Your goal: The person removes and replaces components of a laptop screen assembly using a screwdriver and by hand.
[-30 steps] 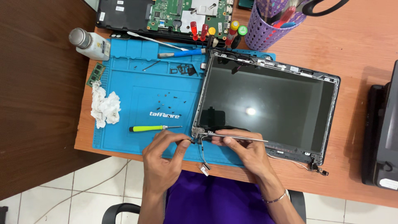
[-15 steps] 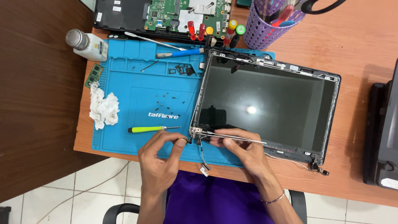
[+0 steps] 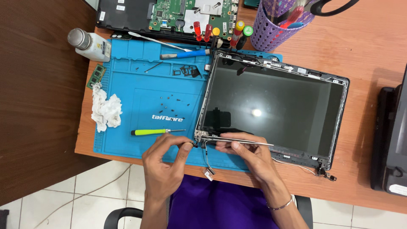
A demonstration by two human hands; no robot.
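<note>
Two bare hands meet at the near left corner of a bare laptop screen panel (image 3: 271, 112), which lies flat on the wooden desk (image 3: 369, 51) with its left edge over a blue repair mat (image 3: 140, 97). The left hand (image 3: 165, 163) has thumb and forefinger pinched together on something small and dark right at the corner hinge (image 3: 202, 136); what it is I cannot tell. The right hand (image 3: 248, 154) is closed on a thin metal strip (image 3: 243, 141) that runs along the panel's near edge, fingers curled over it. A thin cable (image 3: 207, 161) with a small connector hangs from that corner toward the person's purple lap.

Just left of the hands a green-handled screwdriver (image 3: 148, 132) lies on the mat, and tiny dark screws (image 3: 169, 101) are scattered across the mat's middle. The mat's far tray strip holds a few small black parts (image 3: 185, 71). A blue-handled tool (image 3: 186, 54) rests along the mat's far edge.

At the far right of the desk stands a purple mesh cup (image 3: 275, 29), holding scissors and other tools I cannot make out. Beside it stand screwdrivers with red, yellow and green tops (image 3: 220, 33). Behind them lies an open laptop base (image 3: 169, 17) showing its green circuit board. On the far left are a white bottle (image 3: 90, 43), a green memory stick (image 3: 99, 75) and a crumpled white tissue (image 3: 106, 111).
</note>
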